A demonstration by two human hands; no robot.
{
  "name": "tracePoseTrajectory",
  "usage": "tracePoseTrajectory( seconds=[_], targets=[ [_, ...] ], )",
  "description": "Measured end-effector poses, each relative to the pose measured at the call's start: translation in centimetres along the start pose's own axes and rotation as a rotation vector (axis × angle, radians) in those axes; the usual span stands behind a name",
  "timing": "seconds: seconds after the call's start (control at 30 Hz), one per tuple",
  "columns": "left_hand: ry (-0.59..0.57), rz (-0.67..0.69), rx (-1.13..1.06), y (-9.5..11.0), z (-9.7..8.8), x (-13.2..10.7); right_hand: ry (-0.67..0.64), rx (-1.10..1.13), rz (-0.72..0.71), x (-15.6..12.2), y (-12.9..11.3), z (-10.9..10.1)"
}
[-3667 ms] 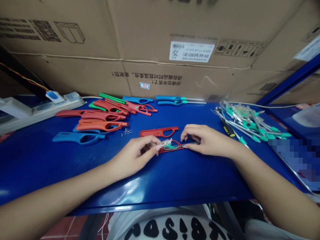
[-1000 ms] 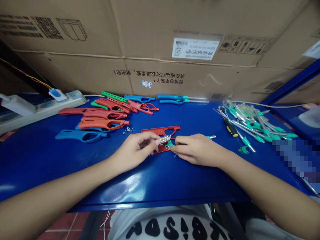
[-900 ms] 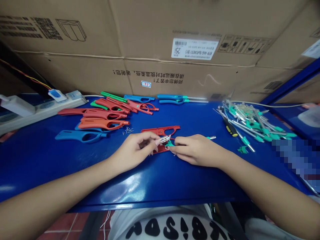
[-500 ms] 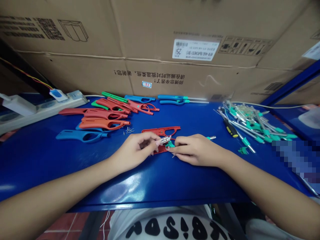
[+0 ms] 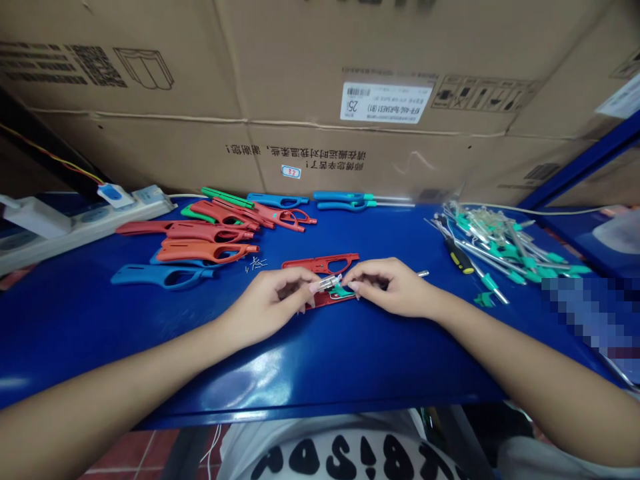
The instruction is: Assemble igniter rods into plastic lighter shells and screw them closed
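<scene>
My left hand [image 5: 273, 300] is closed, with thumb and fingers gripping a small clear-and-silver lighter insert [image 5: 327, 283]. Facing it, my right hand [image 5: 397, 288] has its fingertips pinched together at the insert's right end, beside a teal trigger piece [image 5: 341, 292]; what lies between those fingertips is too small to make out. Under both hands is a red lighter shell half [image 5: 325, 300], partly covered. Just beyond it rests a second red shell half [image 5: 325, 264] with its inside up. A metal tube tip [image 5: 424, 273] pokes out past my right hand.
Red, orange, green and blue lighter shells [image 5: 210, 251] lie at the left, near small metal pins or screws [image 5: 256, 263]. Two blue lighters [image 5: 343, 200] lie at the back. A yellow-and-black screwdriver [image 5: 460, 257] sits by piled teal-and-metal rods [image 5: 515, 247]. A power strip [image 5: 90, 227] and cardboard [image 5: 300, 80] border the table.
My right hand has shifted up slightly, its fingers drawing from the teal trigger piece into a pinch near the insert's end. My left hand keeps its grip.
</scene>
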State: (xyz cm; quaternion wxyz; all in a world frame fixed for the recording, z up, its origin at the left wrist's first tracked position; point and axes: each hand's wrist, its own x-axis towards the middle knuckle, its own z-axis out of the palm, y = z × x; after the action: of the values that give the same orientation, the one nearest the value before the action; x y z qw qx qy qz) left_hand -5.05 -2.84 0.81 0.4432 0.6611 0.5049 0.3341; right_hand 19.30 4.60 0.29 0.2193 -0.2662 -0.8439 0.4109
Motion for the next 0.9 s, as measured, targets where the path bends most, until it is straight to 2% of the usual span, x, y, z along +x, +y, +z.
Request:
tracePoseTrajectory(
  seconds=[0.13,0.23,0.33,0.53,0.7,0.9],
  targets=[
    [-0.007,0.002,-0.007,-0.01,-0.04,0.01,-0.058,0.235,0.126,0.24,0.49,-0.24],
    [-0.005,0.001,-0.007,0.06,-0.07,-0.01,-0.064,0.301,0.139,0.22,0.65,-0.42],
    [-0.002,0.004,-0.008,0.08,-0.08,-0.01,-0.047,0.303,0.13,0.2,0.66,-0.49],
    [-0.014,0.026,0.053,-0.02,-0.06,0.08,-0.116,0.189,0.081,0.14,0.47,-0.36],
    [-0.018,0.03,0.048,-0.11,-0.04,0.03,-0.1,0.173,0.069,0.11,0.53,-0.31],
    [-0.011,0.019,0.006,-0.02,-0.01,0.04,-0.105,0.311,0.135,0.1,0.68,-0.61]
  ],
)
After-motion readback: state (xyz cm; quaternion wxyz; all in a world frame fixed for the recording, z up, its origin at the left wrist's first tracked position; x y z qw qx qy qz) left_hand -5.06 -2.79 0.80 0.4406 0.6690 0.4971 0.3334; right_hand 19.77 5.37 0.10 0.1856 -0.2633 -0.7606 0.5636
